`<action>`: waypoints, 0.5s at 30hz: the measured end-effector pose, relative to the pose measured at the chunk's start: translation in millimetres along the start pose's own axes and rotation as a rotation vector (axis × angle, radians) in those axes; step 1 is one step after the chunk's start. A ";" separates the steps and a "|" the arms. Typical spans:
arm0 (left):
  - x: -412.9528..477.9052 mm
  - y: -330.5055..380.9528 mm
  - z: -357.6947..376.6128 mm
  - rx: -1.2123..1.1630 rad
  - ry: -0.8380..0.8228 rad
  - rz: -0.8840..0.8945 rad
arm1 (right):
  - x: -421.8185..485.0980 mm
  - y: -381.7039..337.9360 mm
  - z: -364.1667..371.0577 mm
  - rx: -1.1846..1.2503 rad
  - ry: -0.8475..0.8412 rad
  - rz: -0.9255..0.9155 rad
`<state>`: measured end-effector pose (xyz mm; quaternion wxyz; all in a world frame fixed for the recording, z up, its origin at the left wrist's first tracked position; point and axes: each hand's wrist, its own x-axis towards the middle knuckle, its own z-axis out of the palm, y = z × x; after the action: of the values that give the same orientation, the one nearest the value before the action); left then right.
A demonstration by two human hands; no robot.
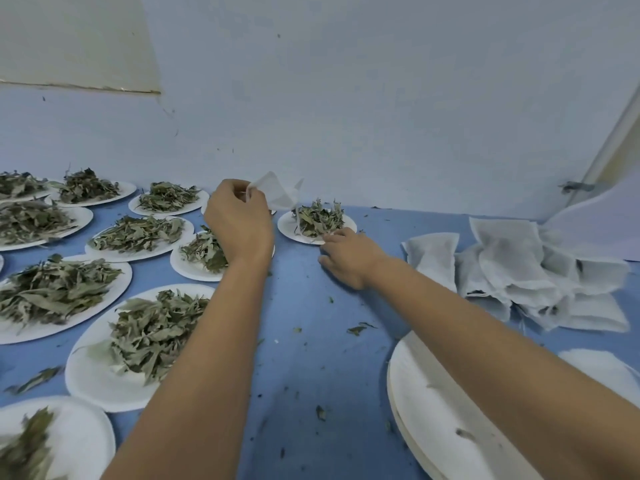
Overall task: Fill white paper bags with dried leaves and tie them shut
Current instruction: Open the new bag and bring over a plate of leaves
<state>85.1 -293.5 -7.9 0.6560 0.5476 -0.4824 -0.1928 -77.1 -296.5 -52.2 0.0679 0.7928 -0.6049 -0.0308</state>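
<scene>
The left hand (239,223) is up at 12 o'clock, and its fingers and thumb pinch the top of a limp white paper bag (278,194) that hangs in the air. Just to the right, a small plate (287,230) with dried leaves (320,218) sits close to where the blue table (304,358) meets the wall (381,116). The right hand (348,259) lies low on the table and its fingers touch the near rim of that plate; I cannot tell if they pinch it. More plates of leaves (97,382) fill the table from 7 to 10 o'clock, packed edge to edge. A pile of white bags (512,268) lies at 3 o'clock, and a stack of empty plates (426,393) sits at 5 o'clock. Between the arms a strip of blue table runs from 6 o'clock up, with only leaf crumbs on it.
</scene>
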 end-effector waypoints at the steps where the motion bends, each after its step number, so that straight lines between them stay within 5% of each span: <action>1: -2.9 0.9 -2.0 0.009 -0.006 0.007 | -11.3 -0.9 -2.4 -0.021 0.026 -0.034; 8: -27.1 0.6 -8.9 0.010 0.059 -0.101 | -87.3 -19.0 -17.5 0.042 0.213 -0.081; 12: -38.8 -5.5 -2.6 0.001 0.021 -0.250 | -91.2 -15.7 -25.2 0.515 0.424 0.278; 15: -47.5 -9.9 5.0 -0.086 -0.036 -0.394 | -77.8 -2.1 -30.7 0.765 0.334 0.532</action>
<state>61.7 -262.3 -37.2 0.6196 0.5994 -0.3688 -0.3475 -91.8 -218.9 -24.7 -0.1265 0.5730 -0.7352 0.3392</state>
